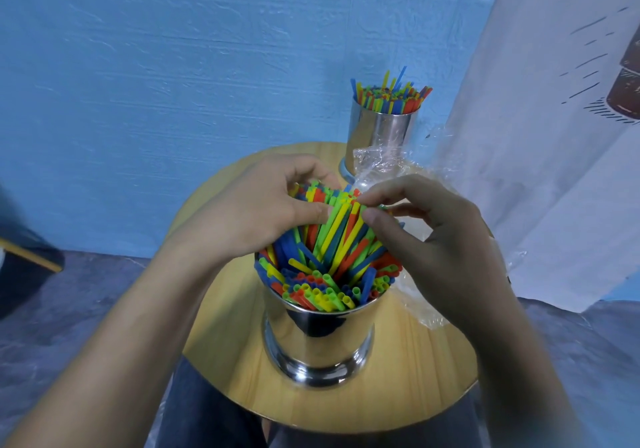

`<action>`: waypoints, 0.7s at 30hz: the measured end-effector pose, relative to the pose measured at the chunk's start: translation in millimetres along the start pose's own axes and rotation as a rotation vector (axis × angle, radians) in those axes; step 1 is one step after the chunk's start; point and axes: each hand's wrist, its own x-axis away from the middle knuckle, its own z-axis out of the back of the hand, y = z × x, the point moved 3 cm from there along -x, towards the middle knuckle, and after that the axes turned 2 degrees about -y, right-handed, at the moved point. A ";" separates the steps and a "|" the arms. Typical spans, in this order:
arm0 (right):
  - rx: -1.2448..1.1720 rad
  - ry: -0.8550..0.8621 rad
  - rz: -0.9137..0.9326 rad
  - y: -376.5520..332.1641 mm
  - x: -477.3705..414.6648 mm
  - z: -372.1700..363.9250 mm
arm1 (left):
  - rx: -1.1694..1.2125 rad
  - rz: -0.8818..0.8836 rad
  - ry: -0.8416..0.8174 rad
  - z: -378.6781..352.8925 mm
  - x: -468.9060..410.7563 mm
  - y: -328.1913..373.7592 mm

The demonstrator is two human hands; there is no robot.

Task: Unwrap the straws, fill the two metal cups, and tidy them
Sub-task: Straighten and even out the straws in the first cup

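Blue rough-painted wall [173, 67] behind. A small round pale-wood table [415, 378] stands in front of it, and a white printed cloth [554, 136] hangs at the right.

On the table are the near polished metal cup [318, 343], at my edge, and the far polished metal cup [377, 136], at the back rim and well apart from it. The far cup is packed with upright thin plastic straws [391, 96] in red, yellow, green and blue. A crumpled clear plastic wrapper [381, 163] lies between the cups and spreads right, under the right hand [433, 240].

In the near cup, straw ends show low along the front rim. A leaning bundle of coloured straws [341, 226] rises from the cup toward the back. The left hand [263, 212] grips the bundle's upper end, fingers curled over the tips and thumb across the front. The right hand pinches the same end from the other side, thumb and forefinger closed on it.

Handling, my judgement:
- The straws look very light and smooth. I expect them to slip against one another and to crush if squeezed.
- A loose hold would let them fan out.
- I would hold the bundle gently round its middle and tap the tips level.
- The cup looks heavy-based and steady.
- The cup is nearly full, so stray straws may jam or bend.
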 end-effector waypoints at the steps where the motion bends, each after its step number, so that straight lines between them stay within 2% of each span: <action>1: 0.005 -0.002 0.004 -0.7 -0.2 -0.6 | -0.009 0.003 0.003 0.3 0.2 0.0; 14: 0.017 -0.009 0.024 -0.6 -0.6 0.0 | -0.040 0.009 0.063 1.3 -2.0 2.7; 19: 0.026 -0.008 0.026 -1.2 -0.4 0.3 | 0.099 -0.089 0.084 3.3 -4.7 9.2; 21: 0.023 -0.010 0.026 -1.4 -0.2 0.1 | 0.199 -0.151 0.158 6.7 -6.1 13.9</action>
